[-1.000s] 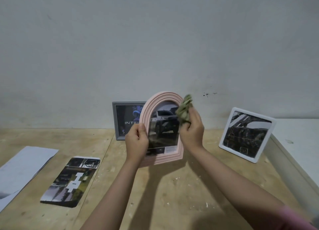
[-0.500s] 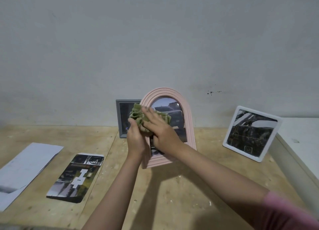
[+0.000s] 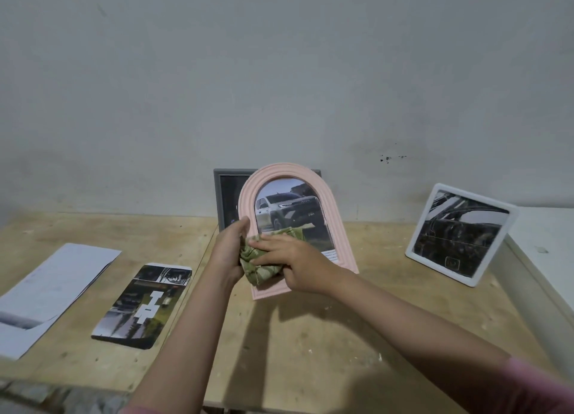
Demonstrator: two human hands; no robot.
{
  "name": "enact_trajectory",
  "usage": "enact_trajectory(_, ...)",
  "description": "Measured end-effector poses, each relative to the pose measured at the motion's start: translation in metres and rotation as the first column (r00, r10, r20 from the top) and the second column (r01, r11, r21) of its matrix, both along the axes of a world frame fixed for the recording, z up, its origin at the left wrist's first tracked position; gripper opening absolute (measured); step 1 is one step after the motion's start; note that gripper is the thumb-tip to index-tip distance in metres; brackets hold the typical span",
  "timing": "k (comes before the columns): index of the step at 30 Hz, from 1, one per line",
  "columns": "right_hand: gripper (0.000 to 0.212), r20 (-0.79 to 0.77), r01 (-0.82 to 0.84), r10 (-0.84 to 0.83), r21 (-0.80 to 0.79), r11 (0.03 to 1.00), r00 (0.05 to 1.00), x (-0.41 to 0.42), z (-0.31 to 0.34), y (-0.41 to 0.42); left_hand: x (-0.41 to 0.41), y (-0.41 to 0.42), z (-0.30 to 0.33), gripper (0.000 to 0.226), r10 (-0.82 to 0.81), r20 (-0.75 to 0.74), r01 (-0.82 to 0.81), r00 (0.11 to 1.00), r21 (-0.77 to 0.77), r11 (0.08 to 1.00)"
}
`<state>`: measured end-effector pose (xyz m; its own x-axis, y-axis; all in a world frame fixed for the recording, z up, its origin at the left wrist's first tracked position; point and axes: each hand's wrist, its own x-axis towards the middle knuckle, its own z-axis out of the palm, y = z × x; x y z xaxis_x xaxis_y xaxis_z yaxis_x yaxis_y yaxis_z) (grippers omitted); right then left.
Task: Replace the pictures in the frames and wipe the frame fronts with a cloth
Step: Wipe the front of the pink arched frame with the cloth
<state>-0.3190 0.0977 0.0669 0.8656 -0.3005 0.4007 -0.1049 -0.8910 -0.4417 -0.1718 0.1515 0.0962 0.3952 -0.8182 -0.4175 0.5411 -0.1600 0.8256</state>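
Note:
A pink arched frame (image 3: 337, 224) with a picture of a white truck is held upright above the wooden table. My left hand (image 3: 228, 252) grips its left edge. My right hand (image 3: 295, 261) presses a crumpled green cloth (image 3: 264, 266) against the lower left of the frame front. A grey frame (image 3: 225, 196) leans on the wall behind, mostly hidden by the pink one. A white square frame (image 3: 462, 233) with a dark picture leans at the right.
A loose dark printed picture (image 3: 144, 305) lies on the wooden table (image 3: 341, 336) at the left. Beside it, further left, lies a white sheet of paper (image 3: 52, 289). A white ledge (image 3: 546, 258) borders the table at the right. The grey wall stands close behind.
My right hand has carried the cloth from the upper right of the pink frame across to its left side and down to the lower left. The truck picture is now uncovered.

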Motion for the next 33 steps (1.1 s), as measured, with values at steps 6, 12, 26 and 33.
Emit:
enact_trajectory(6, 0.044, -0.040, -0.078, 0.074, -0.134, 0.988, 0.996, -0.011, -0.007, 0.005, -0.003, -0.004, -0.012, 0.037, 0.155, 0.025, -0.156, 0.988, 0.057, 0.986)
enact_trajectory(12, 0.032, -0.099, -0.089, 0.057, -0.360, 0.929, 0.993, -0.049, -0.020, -0.023, -0.002, -0.003, -0.014, 0.029, 0.255, 0.192, -0.274, 0.948, 0.078, 0.959)
enact_trajectory(26, 0.053, 0.199, 0.212, -0.132, -0.461, 0.862, 0.971, -0.036, -0.041, 0.003, -0.019, -0.016, -0.011, 0.042, 0.343, 0.570, -0.402, 0.747, -0.024, 0.916)
enact_trajectory(33, 0.076, 0.082, 0.188, -0.182, -0.674, 0.714, 0.980, -0.069, -0.076, -0.036, -0.002, -0.012, -0.012, 0.036, 0.311, 0.614, -0.341, 0.725, -0.073, 0.937)
